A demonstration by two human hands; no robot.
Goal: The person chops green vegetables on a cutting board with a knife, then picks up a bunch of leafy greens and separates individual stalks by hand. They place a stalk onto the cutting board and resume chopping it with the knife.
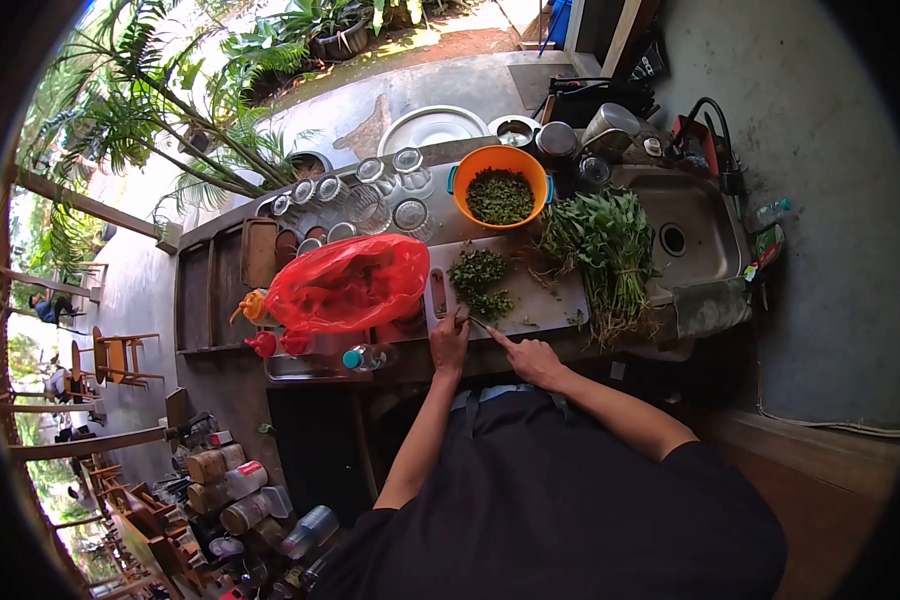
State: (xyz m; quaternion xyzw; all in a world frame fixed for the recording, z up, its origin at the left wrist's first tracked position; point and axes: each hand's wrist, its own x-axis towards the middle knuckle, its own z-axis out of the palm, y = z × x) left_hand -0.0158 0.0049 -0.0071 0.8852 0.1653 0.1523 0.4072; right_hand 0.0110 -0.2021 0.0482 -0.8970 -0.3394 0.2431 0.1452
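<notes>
Left hand: From far off, I see my left hand (450,340) at the near edge of the cutting board (550,298), fingertips bent close together (what they pinch is too tiny for me to tell).
Right hand: My right hand (533,360) looks curled around a thin knife (478,322), pointer finger stretched toward the left hand.
Little leaf pile: The picked greens (478,275) lie on the board, straight ahead of the left hand, the nearer one. From the right hand they are ahead and to the left. The pile runs longer going away from me than sideways.
Big bunch: The long greens (610,240) lie ahead and right of the right hand, roots toward me, leaves away.
Orange bowl: The bowl (500,158) sits beyond the pile, with leaves inside.
</notes>
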